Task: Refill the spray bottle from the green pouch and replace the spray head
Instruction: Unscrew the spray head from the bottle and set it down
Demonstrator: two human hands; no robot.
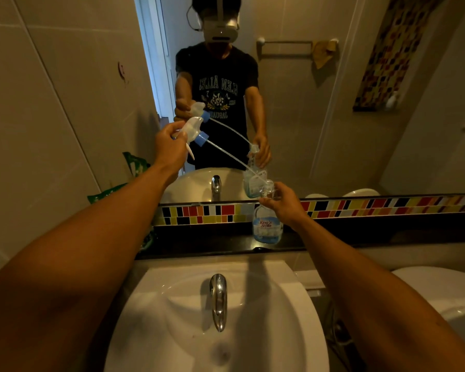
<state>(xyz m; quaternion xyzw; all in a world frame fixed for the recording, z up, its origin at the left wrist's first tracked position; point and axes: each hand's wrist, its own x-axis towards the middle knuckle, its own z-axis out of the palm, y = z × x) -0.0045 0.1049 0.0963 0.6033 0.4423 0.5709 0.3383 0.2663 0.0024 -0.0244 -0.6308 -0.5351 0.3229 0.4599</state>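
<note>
Above the white sink (172,304) the air stands open, broken only by the chrome tap (218,299) rising at its centre. The spray bottle (266,224) stands on the dark ledge (212,244) close before the mirror (293,103), held at the neck by the right hand (282,201), so nothing can pass behind that grip. The dip tube (226,153) slants from the bottle mouth to the left hand (169,146), barring the gap between them. Left of that grip, the green pouch (134,167) and tiled wall (51,116) close in.

Left hand (169,146) lifts spray head (192,130) above bottle (267,221).
</note>
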